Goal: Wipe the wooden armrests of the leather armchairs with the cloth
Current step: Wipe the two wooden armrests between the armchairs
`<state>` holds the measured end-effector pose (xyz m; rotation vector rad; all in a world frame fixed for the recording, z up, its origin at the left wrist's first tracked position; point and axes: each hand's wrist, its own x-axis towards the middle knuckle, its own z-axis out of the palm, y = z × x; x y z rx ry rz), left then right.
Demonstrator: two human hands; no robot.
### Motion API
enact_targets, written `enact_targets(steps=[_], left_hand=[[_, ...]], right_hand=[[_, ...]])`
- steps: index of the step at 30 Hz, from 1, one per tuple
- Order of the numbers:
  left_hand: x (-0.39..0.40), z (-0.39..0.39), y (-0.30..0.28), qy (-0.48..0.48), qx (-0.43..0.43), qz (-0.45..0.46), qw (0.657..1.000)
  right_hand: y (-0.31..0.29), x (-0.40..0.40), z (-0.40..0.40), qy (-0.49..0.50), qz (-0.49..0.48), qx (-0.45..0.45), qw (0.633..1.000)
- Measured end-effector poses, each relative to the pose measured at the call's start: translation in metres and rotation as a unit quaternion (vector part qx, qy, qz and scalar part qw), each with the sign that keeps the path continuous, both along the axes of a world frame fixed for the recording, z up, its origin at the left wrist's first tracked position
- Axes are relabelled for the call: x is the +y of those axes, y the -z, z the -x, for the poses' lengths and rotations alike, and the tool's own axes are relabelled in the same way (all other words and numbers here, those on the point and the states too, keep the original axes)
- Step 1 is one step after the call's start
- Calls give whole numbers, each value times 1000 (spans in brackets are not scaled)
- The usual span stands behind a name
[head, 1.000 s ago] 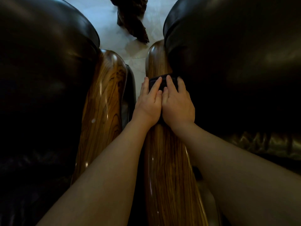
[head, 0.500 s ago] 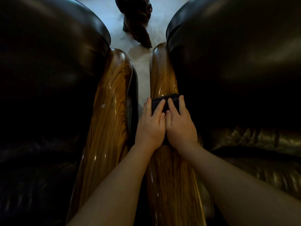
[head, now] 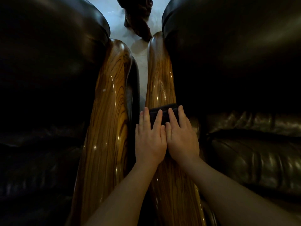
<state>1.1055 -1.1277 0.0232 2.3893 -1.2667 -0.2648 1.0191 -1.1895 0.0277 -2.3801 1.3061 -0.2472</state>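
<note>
Two glossy wooden armrests run side by side between two dark leather armchairs. My left hand [head: 149, 141] and my right hand [head: 181, 137] lie flat next to each other on a dark cloth [head: 163, 114], pressing it onto the right armrest [head: 160, 79] about halfway along. Only the cloth's far edge shows past my fingertips. The left armrest [head: 107, 111] is bare and untouched.
The left armchair [head: 48, 79] and the right armchair [head: 236, 62] fill both sides of the view. A narrow gap with pale floor [head: 140, 51] separates the armrests. A dark carved wooden object [head: 138, 22] stands on the floor beyond them.
Both hands have slid the cloth back along the right armrest towards me, from near its far end to about its middle.
</note>
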Motion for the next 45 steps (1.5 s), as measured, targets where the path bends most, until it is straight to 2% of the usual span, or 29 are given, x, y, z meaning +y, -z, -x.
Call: enact_targets(steps=[8, 11, 14, 16, 21, 23, 27, 37, 45], left_hand=[[51, 49, 2, 0, -33, -34, 999], [50, 51, -7, -15, 26, -18, 999], [32, 26, -21, -77, 163, -26, 983], [21, 10, -30, -60, 136, -87, 985], [17, 10, -64, 2, 46, -141, 989], [22, 19, -81, 30, 15, -148, 988], [40, 30, -111, 42, 28, -153, 987], [117, 32, -179, 6, 98, -148, 984], [182, -14, -193, -8, 179, -92, 979]], right_hand=[[3, 43, 45, -30, -16, 9, 999], [3, 37, 52, -31, -37, -39, 998], [-4, 6, 44, 13, -177, -105, 979], [-15, -13, 36, 13, -251, -96, 963], [-54, -11, 33, -45, -107, 57, 992], [-69, -2, 37, -68, -95, 86, 989], [-91, 12, 54, -94, -78, 120, 985], [-173, 53, 67, -157, -95, 119, 976], [-179, 110, 11, -154, -123, 98, 976]])
